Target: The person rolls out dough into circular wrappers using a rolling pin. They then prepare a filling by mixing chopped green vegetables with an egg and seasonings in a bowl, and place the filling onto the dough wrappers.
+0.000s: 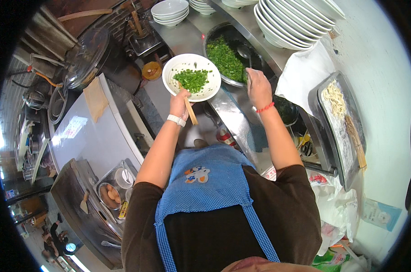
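Observation:
My left hand (pixel 180 107) holds a white bowl (pixel 168 85) by its near rim, together with a pair of wooden chopsticks (pixel 191 114) that lean into it. Chopped green onions (pixel 193 81) lie in the bowl, with bits stuck to its inner wall. My right hand (pixel 259 86) is at the near right rim of a metal basin (pixel 233 82) heaped with chopped greens (pixel 224 57). A metal spoon (pixel 243 51) rests in that basin, its handle running towards my right fingers. Those fingers are bent, and what they hold, if anything, is hidden.
Stacked white bowls (pixel 293 23) stand on the upper steel shelf, beside a white cloth (pixel 302 74). At right a tray (pixel 339 136) holds noodles (pixel 334 98) and a bundled brush (pixel 355 142). A large lidded pot (pixel 90 57), white counter (pixel 86 136) and griddle (pixel 79 217) are at left.

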